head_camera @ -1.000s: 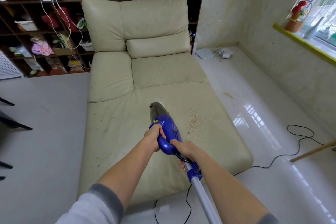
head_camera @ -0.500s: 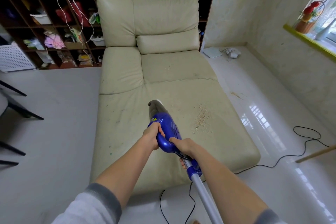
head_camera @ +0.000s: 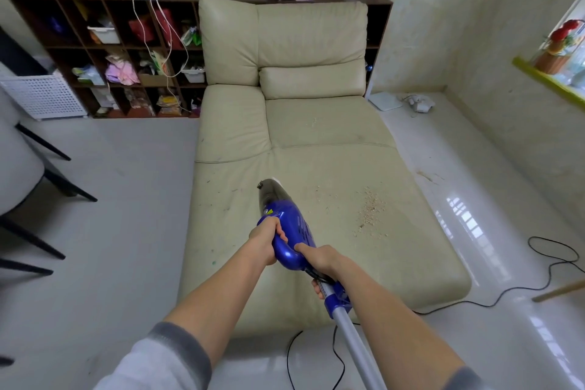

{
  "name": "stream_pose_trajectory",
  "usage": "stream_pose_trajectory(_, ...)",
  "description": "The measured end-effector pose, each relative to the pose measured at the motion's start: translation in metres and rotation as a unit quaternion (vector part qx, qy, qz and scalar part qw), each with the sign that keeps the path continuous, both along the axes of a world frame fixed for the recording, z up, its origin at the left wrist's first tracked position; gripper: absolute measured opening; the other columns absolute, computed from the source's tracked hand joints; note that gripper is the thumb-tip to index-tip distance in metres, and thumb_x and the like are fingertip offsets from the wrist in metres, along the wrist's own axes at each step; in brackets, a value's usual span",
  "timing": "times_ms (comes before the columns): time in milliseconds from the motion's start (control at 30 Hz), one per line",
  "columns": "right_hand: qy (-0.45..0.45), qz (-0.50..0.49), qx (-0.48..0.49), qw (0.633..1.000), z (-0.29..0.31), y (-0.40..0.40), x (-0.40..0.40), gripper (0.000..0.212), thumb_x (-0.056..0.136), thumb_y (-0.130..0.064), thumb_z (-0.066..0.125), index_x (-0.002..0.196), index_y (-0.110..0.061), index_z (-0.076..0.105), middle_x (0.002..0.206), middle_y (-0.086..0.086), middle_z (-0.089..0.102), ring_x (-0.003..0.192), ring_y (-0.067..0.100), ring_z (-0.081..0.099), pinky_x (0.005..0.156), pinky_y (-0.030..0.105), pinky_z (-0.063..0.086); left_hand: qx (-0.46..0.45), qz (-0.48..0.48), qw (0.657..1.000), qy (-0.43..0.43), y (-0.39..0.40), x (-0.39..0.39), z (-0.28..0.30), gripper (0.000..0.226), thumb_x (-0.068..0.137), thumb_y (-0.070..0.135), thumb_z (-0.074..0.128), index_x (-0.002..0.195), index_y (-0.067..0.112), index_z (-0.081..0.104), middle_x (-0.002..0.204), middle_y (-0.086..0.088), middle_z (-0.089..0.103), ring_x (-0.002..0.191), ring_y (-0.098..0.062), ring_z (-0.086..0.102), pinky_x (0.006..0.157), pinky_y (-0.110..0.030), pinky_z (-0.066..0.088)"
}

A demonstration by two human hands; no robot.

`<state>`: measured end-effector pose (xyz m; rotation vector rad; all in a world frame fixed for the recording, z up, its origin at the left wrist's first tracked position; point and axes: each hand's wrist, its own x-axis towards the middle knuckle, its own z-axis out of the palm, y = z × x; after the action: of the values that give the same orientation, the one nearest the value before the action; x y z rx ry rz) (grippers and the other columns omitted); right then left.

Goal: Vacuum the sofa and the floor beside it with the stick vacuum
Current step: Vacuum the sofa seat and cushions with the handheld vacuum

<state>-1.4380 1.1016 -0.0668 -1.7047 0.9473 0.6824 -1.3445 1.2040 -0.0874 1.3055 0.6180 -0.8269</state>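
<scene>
A blue stick vacuum (head_camera: 289,225) with a smoky dust cup points away from me over the beige sofa (head_camera: 304,149). My left hand (head_camera: 267,239) grips the blue handle loop on its left side. My right hand (head_camera: 318,263) wraps around the vacuum's neck just above the grey tube (head_camera: 356,345), which runs down toward me. A patch of tan crumbs (head_camera: 370,215) lies on the seat to the right of the vacuum. A few more crumbs (head_camera: 314,122) sit farther back. The vacuum's nozzle end is hidden behind its body.
A black power cord (head_camera: 557,256) loops over the glossy white floor (head_camera: 493,310) right of the sofa and under its front. A dark shelf unit (head_camera: 104,51) stands behind. Black chair legs (head_camera: 47,187) are at the left. A wooden stick (head_camera: 560,293) pokes in at the right.
My view has shifted so the sofa sits further right in frame and the crumbs lie further from the vacuum. Both hands keep the same grip on the vacuum.
</scene>
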Motion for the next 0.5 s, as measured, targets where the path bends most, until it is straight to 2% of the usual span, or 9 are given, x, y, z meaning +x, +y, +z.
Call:
stream_pose_trajectory(200, 0.003, 0.033, 0.000, 0.999, 0.001, 0.034, 0.015, 0.046, 0.085, -0.048, 0.053, 0.096, -0.004, 0.050, 0.065, 0.014, 0.057, 0.047, 0.023, 0.053, 0.057, 0.031, 0.051, 0.001, 0.022, 1.000, 0.006, 0.041, 0.008, 0.000, 0.015, 0.069, 0.000, 0.045, 0.059, 0.011, 0.043, 0.047, -0.001, 0.046, 0.042, -0.015, 0.042, 0.047, -0.023, 0.040)
stream_pose_trajectory(500, 0.007, 0.085, -0.001, 0.996, -0.001, 0.086, 0.036, 0.047, 0.086, -0.047, 0.053, 0.098, -0.002, 0.050, 0.064, 0.014, 0.056, 0.045, 0.023, 0.052, 0.055, 0.030, 0.049, 0.006, 0.079, 0.997, 0.004, 0.100, 0.017, -0.005, 0.015, 0.066, 0.001, 0.045, 0.056, 0.011, 0.042, 0.044, 0.000, 0.044, 0.042, -0.014, 0.041, 0.046, -0.023, 0.038)
